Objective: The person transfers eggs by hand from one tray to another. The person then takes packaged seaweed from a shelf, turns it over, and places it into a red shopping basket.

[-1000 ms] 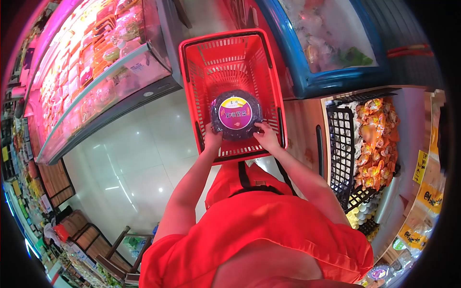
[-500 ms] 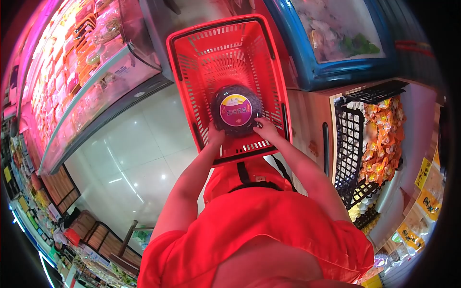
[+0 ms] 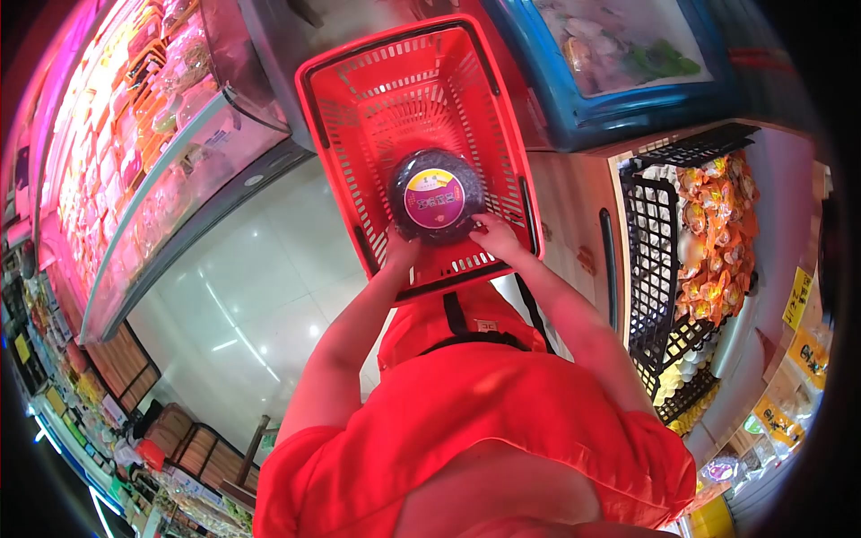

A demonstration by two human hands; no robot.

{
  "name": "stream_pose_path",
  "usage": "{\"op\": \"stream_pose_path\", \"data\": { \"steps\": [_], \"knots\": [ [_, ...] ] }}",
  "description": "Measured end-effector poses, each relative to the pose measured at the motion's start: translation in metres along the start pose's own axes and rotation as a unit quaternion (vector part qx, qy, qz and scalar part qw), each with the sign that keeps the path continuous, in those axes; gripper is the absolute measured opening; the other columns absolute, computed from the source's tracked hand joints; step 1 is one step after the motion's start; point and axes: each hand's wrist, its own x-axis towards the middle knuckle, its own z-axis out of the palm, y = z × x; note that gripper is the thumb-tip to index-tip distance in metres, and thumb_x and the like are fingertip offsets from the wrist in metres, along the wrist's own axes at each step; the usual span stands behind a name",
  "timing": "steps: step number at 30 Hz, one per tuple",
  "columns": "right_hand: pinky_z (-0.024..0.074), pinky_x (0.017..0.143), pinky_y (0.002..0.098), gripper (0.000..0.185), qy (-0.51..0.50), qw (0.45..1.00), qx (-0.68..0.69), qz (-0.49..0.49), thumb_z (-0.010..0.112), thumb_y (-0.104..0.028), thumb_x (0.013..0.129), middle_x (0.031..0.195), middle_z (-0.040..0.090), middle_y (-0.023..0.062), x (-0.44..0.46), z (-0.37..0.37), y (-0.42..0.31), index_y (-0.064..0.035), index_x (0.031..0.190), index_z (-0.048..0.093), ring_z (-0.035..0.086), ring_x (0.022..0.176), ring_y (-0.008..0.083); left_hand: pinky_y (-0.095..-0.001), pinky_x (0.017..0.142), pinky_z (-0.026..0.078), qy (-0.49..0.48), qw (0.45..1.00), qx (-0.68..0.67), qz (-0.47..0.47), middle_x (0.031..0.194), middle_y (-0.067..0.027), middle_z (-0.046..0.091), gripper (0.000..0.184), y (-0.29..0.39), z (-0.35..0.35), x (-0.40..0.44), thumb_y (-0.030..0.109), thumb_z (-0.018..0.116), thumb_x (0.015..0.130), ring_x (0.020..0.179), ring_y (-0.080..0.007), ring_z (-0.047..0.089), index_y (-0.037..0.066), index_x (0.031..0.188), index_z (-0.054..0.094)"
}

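Inside the red basket (image 3: 430,261), whose far end has swung leftward in the view over the last second, the dark round package (image 3: 435,198) keeps its place, the left hand (image 3: 400,251) and right hand (image 3: 498,240) seemingly gripping its near edge with their fingers, suggesting handling without release.

A round, dark, shiny pack (image 3: 437,194) is held at its near edge between the left hand (image 3: 401,248) and the right hand (image 3: 498,238). Its purple and yellow label (image 3: 435,213) is turned up. It is held inside a holey red basket (image 3: 352,143), seen around both hands.
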Motion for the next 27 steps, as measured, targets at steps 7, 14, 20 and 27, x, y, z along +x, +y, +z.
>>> {"op": "stream_pose_path", "data": {
  "steps": [7,14,20,27],
  "knots": [
    [0.0488,0.084,0.0328,0.047,0.037,0.998,0.059,0.007,0.064,-0.027,0.078,0.128,0.045,0.0190,-0.033,-0.022,-0.025,-0.0135,0.121,0.053,0.058,0.102,0.0261,-0.0366,0.085,0.047,-0.030,0.994,-0.049,0.090,0.114,-0.0184,0.054,0.082,0.010,-0.001,-0.011,0.013,0.063,0.075,0.103,-0.0305,0.057,0.001,0.137,0.012],
    [0.0484,0.086,0.0319,0.046,0.113,0.977,0.164,-0.075,0.064,-0.021,0.078,0.133,0.039,0.0203,-0.081,-0.026,-0.021,-0.0093,0.122,0.052,0.054,0.108,0.0276,-0.0285,0.060,0.052,-0.103,0.976,-0.144,0.130,0.091,-0.0131,0.057,0.078,0.061,0.010,-0.081,0.003,0.056,0.084,0.071,-0.0186,0.061,0.005,0.141,0.003],
    [0.0498,0.085,0.0324,0.044,0.168,0.950,0.243,-0.104,0.064,-0.018,0.080,0.126,0.048,0.0167,-0.151,-0.027,0.010,-0.0068,0.121,0.053,0.054,0.109,0.0255,-0.0248,0.067,0.048,-0.172,0.918,-0.051,0.354,0.089,-0.0092,0.058,0.070,0.059,0.081,-0.102,0.000,0.054,0.085,0.075,-0.0146,0.059,0.003,0.140,0.010],
    [0.0493,0.084,0.0324,0.040,0.242,0.904,0.346,-0.063,0.063,-0.019,0.081,0.118,0.055,0.0154,-0.252,0.014,0.094,-0.0050,0.118,0.055,0.058,0.103,0.0263,-0.0279,0.068,0.048,-0.313,0.838,0.013,0.448,0.084,-0.0086,0.060,0.061,0.040,0.157,-0.226,0.006,0.056,0.082,0.074,-0.0155,0.060,0.000,0.134,0.026]
  ]
}}
